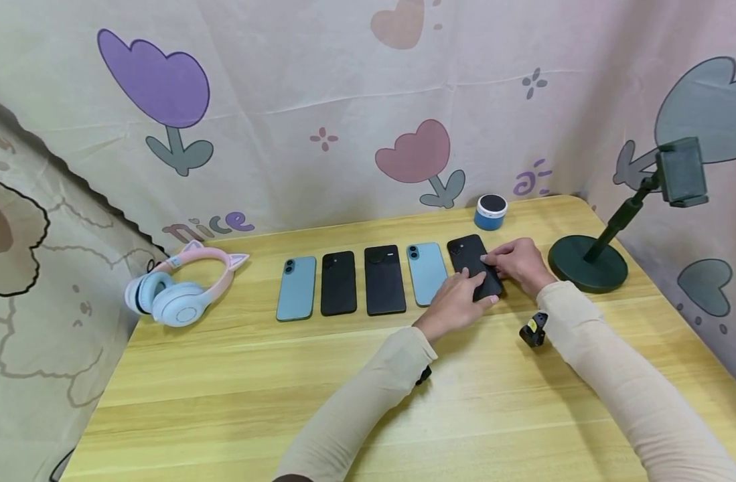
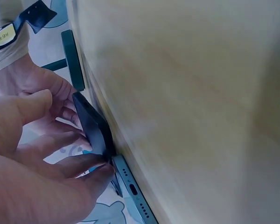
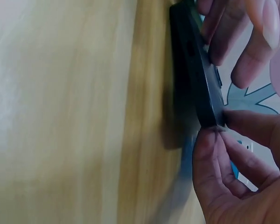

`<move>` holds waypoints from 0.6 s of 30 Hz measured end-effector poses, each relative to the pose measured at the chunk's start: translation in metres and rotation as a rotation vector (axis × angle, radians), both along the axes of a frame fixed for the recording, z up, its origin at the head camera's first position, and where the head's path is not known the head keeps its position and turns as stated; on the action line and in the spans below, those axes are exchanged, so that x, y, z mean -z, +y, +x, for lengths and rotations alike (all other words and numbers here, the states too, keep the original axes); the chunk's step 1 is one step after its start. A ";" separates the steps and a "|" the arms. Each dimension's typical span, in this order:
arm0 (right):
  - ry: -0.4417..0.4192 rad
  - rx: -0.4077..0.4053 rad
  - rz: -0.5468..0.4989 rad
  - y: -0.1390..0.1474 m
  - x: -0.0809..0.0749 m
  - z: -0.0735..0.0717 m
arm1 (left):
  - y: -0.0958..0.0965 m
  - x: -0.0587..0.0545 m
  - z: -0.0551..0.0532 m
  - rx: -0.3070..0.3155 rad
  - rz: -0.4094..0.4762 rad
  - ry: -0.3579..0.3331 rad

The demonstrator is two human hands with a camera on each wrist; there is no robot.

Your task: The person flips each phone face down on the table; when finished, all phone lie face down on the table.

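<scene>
At the right end of a row of phones lies a black phone (image 1: 464, 251). My right hand (image 1: 521, 264) pinches its right edge between thumb and fingers, and the right wrist view shows that edge of the phone (image 3: 198, 70) tilted up off the table. My left hand (image 1: 455, 298) reaches over a light blue phone (image 1: 426, 268), its fairly straight fingers touching the black phone's back and left side. In the left wrist view, the fingers (image 2: 91, 179) come close to the blue phone's end (image 2: 133, 189); contact there is unclear.
Further left lie a black phone (image 1: 384, 284) with a wide camera bump, another black phone (image 1: 339, 284) and a light blue phone (image 1: 296, 291). Cat-ear headphones (image 1: 183, 301) sit at the left. Behind stands a small blue speaker (image 1: 490, 213); a dark green phone stand (image 1: 587, 264) is at right.
</scene>
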State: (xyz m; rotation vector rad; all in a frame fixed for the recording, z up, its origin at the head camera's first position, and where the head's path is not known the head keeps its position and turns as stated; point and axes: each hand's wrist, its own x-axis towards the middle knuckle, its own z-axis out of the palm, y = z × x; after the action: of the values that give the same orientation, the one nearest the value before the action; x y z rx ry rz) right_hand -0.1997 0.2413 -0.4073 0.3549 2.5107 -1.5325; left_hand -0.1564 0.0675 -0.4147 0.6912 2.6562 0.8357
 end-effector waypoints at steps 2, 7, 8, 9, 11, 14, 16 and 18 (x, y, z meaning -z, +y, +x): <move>0.002 -0.012 0.005 0.001 0.001 0.001 | 0.000 0.000 -0.001 0.010 -0.019 0.011; 0.007 -0.042 0.070 0.001 0.004 0.000 | 0.000 0.002 0.000 0.024 -0.042 0.028; 0.010 -0.050 0.082 0.001 0.004 0.000 | 0.000 0.002 0.000 0.028 -0.052 0.037; 0.014 -0.058 0.096 0.001 0.005 0.000 | 0.000 0.003 0.001 0.035 -0.067 0.050; 0.025 -0.069 0.111 0.001 0.005 0.001 | -0.001 0.003 0.003 0.050 -0.104 0.093; 0.053 -0.091 0.141 0.002 0.005 0.003 | -0.004 0.001 0.011 0.076 -0.169 0.194; 0.063 -0.098 0.165 0.003 0.005 0.004 | -0.009 -0.003 0.016 0.087 -0.192 0.245; 0.061 -0.106 0.193 0.005 0.004 0.006 | -0.016 -0.011 0.022 0.093 -0.203 0.272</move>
State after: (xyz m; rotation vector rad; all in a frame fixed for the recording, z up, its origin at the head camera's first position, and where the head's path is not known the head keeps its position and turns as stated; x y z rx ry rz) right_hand -0.1934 0.2464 -0.4113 0.2003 2.6861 -1.2851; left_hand -0.1346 0.0515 -0.4039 0.9245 2.8662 0.4666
